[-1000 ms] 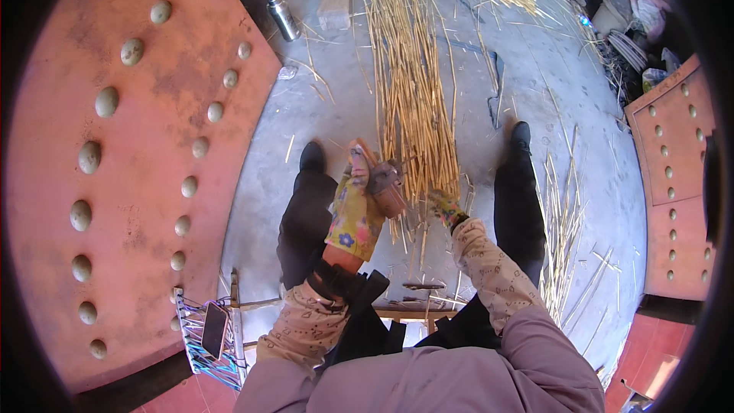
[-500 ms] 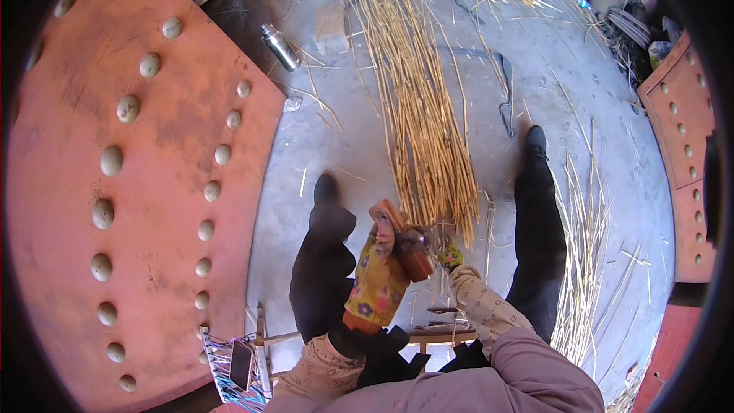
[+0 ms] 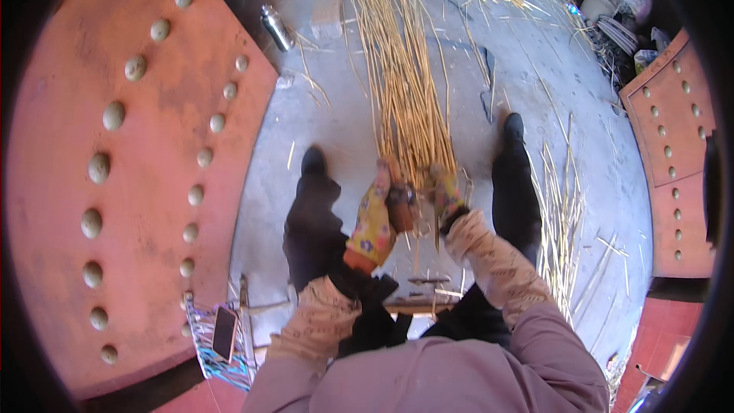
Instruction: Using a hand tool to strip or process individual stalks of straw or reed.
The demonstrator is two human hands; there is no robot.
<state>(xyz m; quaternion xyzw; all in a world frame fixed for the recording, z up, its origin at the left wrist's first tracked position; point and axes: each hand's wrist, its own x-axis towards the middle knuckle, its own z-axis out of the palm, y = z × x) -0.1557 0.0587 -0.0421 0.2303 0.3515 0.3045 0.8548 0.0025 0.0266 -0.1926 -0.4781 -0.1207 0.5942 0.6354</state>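
A long bundle of straw-coloured reed stalks (image 3: pixel 413 92) lies on the floor, its near ends between my hands. My left hand (image 3: pixel 372 214), in a yellow flowered glove, is closed on a brown block-like tool (image 3: pixel 400 210) with a dark metal part, against the stalks' left side. My right hand (image 3: pixel 446 190), in a similar glove, is curled at the right side of the same ends. Its fingers are blurred and seem closed round some stalks. A thin, dark strip hangs below that hand; what it is I cannot make out.
Orange studded panels stand at left (image 3: pixel 153 183) and right (image 3: pixel 673 145). A steel flask (image 3: pixel 277 28) stands beyond the left panel, near a pale block (image 3: pixel 327 15). Loose stalks (image 3: pixel 562 222) lie right of my leg. A phone (image 3: pixel 225 333) rests on a woven stool.
Both hands have moved forward, away from my body, onto the stalks' near ends. My right hand has come up beside the bundle. The whole view has shifted slightly.
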